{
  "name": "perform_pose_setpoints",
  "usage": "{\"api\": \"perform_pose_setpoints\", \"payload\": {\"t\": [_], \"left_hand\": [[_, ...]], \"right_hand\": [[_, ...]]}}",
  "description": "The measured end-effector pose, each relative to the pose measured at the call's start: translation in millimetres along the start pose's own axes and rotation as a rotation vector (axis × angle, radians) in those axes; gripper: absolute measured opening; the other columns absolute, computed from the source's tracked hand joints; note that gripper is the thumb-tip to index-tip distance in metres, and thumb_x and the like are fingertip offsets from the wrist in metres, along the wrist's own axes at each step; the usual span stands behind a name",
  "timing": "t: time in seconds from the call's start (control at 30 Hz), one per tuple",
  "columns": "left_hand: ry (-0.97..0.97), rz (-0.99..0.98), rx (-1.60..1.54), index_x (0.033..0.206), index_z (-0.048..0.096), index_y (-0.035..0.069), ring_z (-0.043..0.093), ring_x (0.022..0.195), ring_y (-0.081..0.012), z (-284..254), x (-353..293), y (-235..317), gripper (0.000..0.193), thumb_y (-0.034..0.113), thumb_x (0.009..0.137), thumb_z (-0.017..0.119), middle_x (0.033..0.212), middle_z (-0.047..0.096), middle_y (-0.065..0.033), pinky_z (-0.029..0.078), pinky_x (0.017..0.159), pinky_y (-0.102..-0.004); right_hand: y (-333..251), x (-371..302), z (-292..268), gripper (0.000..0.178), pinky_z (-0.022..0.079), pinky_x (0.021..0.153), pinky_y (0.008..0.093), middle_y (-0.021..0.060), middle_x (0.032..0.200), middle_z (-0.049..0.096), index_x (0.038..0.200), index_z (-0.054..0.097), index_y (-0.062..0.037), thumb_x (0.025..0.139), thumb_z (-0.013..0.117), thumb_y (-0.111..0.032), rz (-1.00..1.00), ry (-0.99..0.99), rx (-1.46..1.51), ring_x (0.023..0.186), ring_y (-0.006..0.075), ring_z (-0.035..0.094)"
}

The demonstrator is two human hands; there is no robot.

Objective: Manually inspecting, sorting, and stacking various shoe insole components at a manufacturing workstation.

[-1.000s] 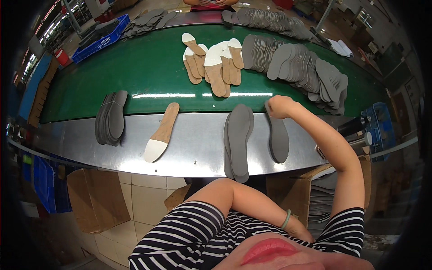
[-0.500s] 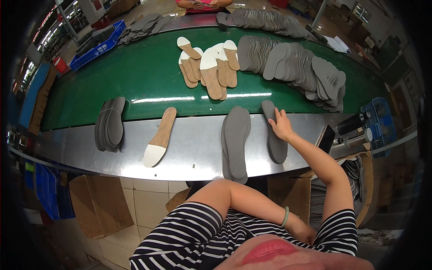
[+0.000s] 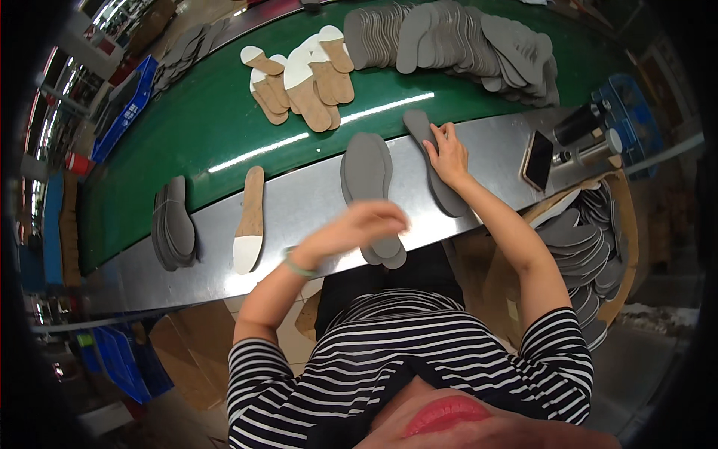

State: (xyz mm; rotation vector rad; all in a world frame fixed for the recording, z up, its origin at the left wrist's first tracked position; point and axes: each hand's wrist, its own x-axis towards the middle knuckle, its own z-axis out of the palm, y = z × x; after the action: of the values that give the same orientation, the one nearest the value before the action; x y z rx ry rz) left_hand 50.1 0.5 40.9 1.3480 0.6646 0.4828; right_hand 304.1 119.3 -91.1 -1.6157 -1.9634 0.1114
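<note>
On the metal table edge at my right lies a grey shoe insole (image 3: 441, 191). My right hand (image 3: 450, 159) rests on its upper half, thumb and fingers spread apart. Overlapping grey insoles (image 3: 365, 168) lie in the middle. My left hand (image 3: 366, 224), with a green bangle on the wrist, hovers over their lower part; motion smears its fingers. To the left is a single brown insole (image 3: 253, 202) with a white end. Farther left stands a tied bundle of grey insoles (image 3: 173, 224).
Brown-and-white insoles (image 3: 310, 90) and long rows of grey insoles (image 3: 449, 41) lie on the green belt (image 3: 194, 127). A phone (image 3: 537, 159), a dark bottle (image 3: 580, 123) and a blue basket (image 3: 636, 120) stand right. Below is a box of grey insoles (image 3: 580, 247).
My left hand has come up from beside my body to above the middle insoles. My right hand stays on the right insole, its fingers more bent. The view has shifted and tilted.
</note>
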Motion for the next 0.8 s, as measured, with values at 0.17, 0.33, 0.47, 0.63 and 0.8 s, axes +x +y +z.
{"api": "perform_pose_setpoints", "payload": {"t": [0.17, 0.33, 0.47, 0.63, 0.8], "left_hand": [[1.173, 0.076, 0.597, 0.116, 0.059, -0.002, 0.058, 0.095, -0.0201, -119.5, -96.9, -72.8, 0.029, 0.016, 0.093, 0.06, 0.105, 0.063, -0.0108, 0.045, 0.088, -0.0325], [1.487, 0.029, 0.913, 0.14, 0.041, 0.003, 0.047, 0.109, -0.0348, -130.9, -117.5, -127.6, 0.067, 0.024, 0.083, 0.071, 0.117, 0.051, -0.0211, 0.037, 0.095, -0.043], [1.33, -0.18, 1.141, 0.142, 0.038, 0.004, 0.045, 0.107, -0.0361, -123.6, -107.7, -149.7, 0.076, 0.017, 0.077, 0.075, 0.115, 0.048, -0.0209, 0.038, 0.094, -0.0444], [1.441, -0.198, 0.873, 0.145, 0.035, 0.006, 0.045, 0.104, -0.0333, -118.0, -114.7, -125.2, 0.082, 0.006, 0.072, 0.072, 0.112, 0.044, -0.0197, 0.038, 0.096, -0.0428], [1.32, 0.071, 0.175, 0.15, 0.026, 0.006, 0.055, 0.092, -0.0203, -104.9, -94.1, -76.6, 0.094, 0.002, 0.068, 0.074, 0.103, 0.053, -0.0113, 0.048, 0.082, -0.0344]], "right_hand": [[-13.2, 7.8, 1.3, 0.033, 0.05, 0.07, 0.0451, 0.0092, 0.105, 0.05, 0.114, 0.055, -0.0094, 0.084, 0.067, -0.02, 0.078, -0.009, 0.082, 0.086, 0.0311, 0.062], [-21.8, 5.1, -0.3, 0.039, 0.048, 0.068, 0.0422, 0.0073, 0.089, 0.056, 0.116, 0.053, -0.013, 0.08, 0.068, -0.011, 0.234, 0.155, 0.21, 0.081, 0.0294, 0.061], [15.6, -24.6, -19.5, 0.027, 0.046, 0.062, 0.0269, 0.0044, 0.085, 0.058, 0.1, 0.068, -0.0058, 0.078, 0.062, 0.008, 0.082, 0.034, 0.423, 0.074, 0.0164, 0.06], [-27.1, -40.8, -129.6, 0.018, 0.041, 0.059, 0.0199, -0.0006, 0.089, 0.061, 0.091, 0.071, -0.0016, 0.079, 0.064, 0.009, 0.183, 0.042, 0.867, 0.073, 0.006, 0.056], [-36.1, -52.5, -185.6, 0.016, 0.041, 0.059, 0.02, 0.0007, 0.084, 0.067, 0.097, 0.07, 0.001, 0.081, 0.07, 0.003, 0.255, 0.153, 0.768, 0.07, 0.005, 0.055]]}}
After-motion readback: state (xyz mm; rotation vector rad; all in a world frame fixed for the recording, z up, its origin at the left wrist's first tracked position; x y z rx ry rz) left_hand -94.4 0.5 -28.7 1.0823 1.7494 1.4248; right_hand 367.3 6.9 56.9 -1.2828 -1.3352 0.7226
